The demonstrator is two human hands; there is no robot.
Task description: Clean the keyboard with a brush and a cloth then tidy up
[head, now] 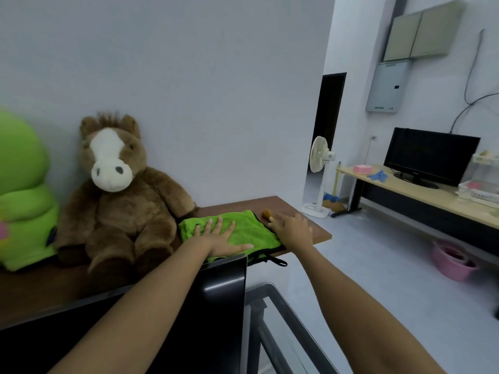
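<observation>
A green cloth [244, 228] with black edging lies spread on the brown shelf [297, 211] behind a dark monitor. My left hand [218, 236] presses flat on the cloth with straight fingers. My right hand [291, 228] rests at the cloth's right edge, its fingers reaching toward a small brown brush [266, 213] on the shelf. Whether the fingers touch the brush is unclear. No keyboard is in view.
A brown plush horse [113, 190] and a green plush toy [24, 195] sit on the shelf to the left. The dark monitor's top edge [224, 268] is just below my arms. Across the room stand a desk [421, 193], a fan [320, 168] and a pink basket [451, 260].
</observation>
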